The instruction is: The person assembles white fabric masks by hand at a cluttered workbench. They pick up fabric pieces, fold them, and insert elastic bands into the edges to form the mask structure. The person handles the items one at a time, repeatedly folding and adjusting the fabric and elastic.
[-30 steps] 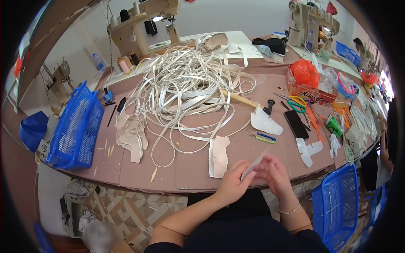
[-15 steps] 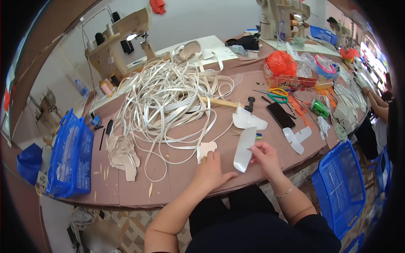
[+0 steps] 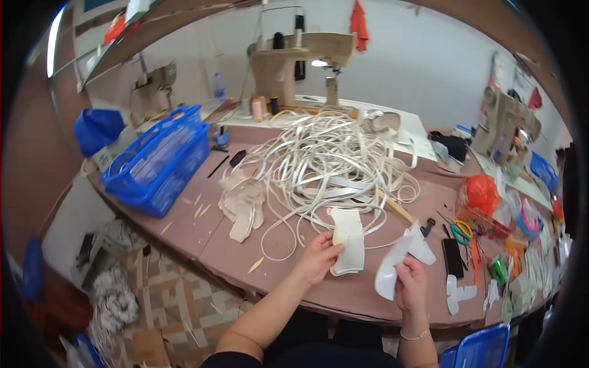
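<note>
My left hand [image 3: 316, 260] pinches the left edge of a cream, roughly rectangular cut piece [image 3: 350, 240], held up just above the table's near side. In my right hand [image 3: 411, 287], fingers closed, is a glossy white curved piece [image 3: 386, 274] that looks like thin plastic or coated sheet. The two pieces are apart. Just behind the glossy one lies another white cut piece [image 3: 422, 247], beside a hammer whose wooden handle [image 3: 397, 208] points toward the big heap of pale straps [image 3: 325, 156]. Left of my hands rests a stack of beige cut pieces [image 3: 240, 205].
Blue plastic baskets [image 3: 162, 162] stand at the table's left edge. A sewing machine [image 3: 276, 73] is behind the straps. To the right lie a black phone [image 3: 453, 257], scissors [image 3: 461, 232], a green can [image 3: 498, 268] and white cut pieces [image 3: 459, 293]. Another blue basket [image 3: 481, 349] sits below.
My left hand has lifted the cream piece off the table. The glossy piece has tilted in my right hand. The view has swung left, so the table's contents appear further right.
</note>
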`<state>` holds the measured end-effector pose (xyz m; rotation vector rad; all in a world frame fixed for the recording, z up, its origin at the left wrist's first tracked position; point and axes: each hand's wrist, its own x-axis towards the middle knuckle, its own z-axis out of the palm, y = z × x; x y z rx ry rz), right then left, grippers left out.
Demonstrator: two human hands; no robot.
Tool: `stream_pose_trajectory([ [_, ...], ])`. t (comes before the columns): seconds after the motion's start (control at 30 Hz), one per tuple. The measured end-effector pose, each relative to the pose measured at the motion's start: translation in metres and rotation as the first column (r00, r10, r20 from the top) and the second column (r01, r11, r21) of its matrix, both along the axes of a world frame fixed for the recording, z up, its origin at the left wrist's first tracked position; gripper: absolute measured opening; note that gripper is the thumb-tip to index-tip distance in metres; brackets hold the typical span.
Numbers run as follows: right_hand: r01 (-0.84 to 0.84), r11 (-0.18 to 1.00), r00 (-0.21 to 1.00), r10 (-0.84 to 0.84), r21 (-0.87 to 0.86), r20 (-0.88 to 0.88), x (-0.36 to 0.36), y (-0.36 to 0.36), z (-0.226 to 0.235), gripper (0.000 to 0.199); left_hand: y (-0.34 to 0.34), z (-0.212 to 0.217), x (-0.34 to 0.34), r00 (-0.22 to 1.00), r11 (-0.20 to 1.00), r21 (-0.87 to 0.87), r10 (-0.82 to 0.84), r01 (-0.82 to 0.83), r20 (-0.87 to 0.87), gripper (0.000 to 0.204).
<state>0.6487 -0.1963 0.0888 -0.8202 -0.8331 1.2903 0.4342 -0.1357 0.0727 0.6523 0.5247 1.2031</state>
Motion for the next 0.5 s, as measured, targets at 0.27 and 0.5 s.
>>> stream_pose_trajectory([
  [0.27,-0.172,0.981,0.967,0.151,0.087,0.208,-0.06,0.016,0.036,0.012,-0.042,0.028,-0.016,0.985,0.994,0.085,0.087,-0.075,-0.149,0.035],
  [0.5,-0.189,0.98,0.956,0.168,0.065,0.24,-0.061,0.016,0.038,0.015,-0.051,0.031,-0.015,0.981,0.984,0.16,0.11,-0.084,-0.163,0.037],
])
